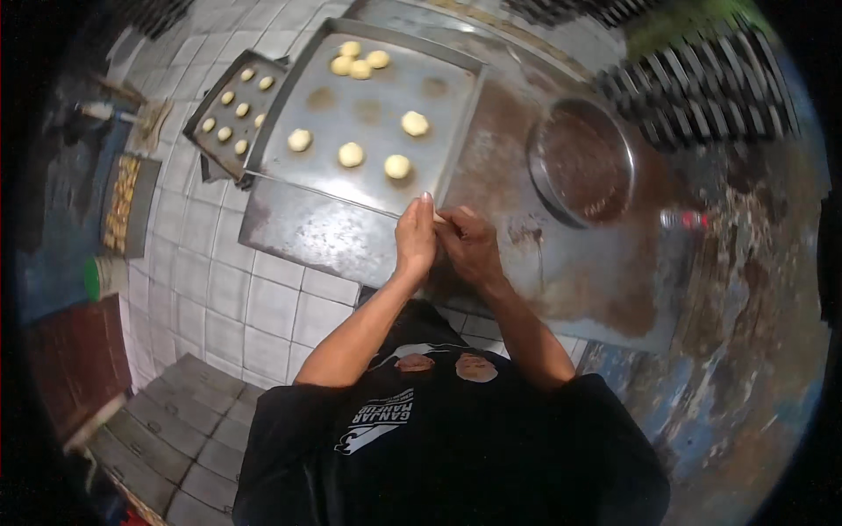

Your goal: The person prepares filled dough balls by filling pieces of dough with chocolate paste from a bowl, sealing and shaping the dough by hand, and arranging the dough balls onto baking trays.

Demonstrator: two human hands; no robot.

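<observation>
My left hand [416, 235] and my right hand [472, 243] meet close together by the near right corner of a large metal baking tray [368, 202]. The fingers of both are closed, and a small pale bit shows between them; what it is stays mostly hidden. On the tray lie several round, pale yellow dough balls [351, 155], some spaced apart nearer me and a cluster [360, 68] touching at the far side. To the right of my hands stands a round metal basin [630, 171] with dark brown, grainy stuff [583, 167] inside.
The metal worktop [307, 223] is smeared brown on the right. A smaller tray of dough balls [203, 131] sits left of the large one. Dark ridged stacked racks [702, 88] stand at the far right. Farther left are a tray of browned pieces [140, 210] and a green-lidded tub [107, 278].
</observation>
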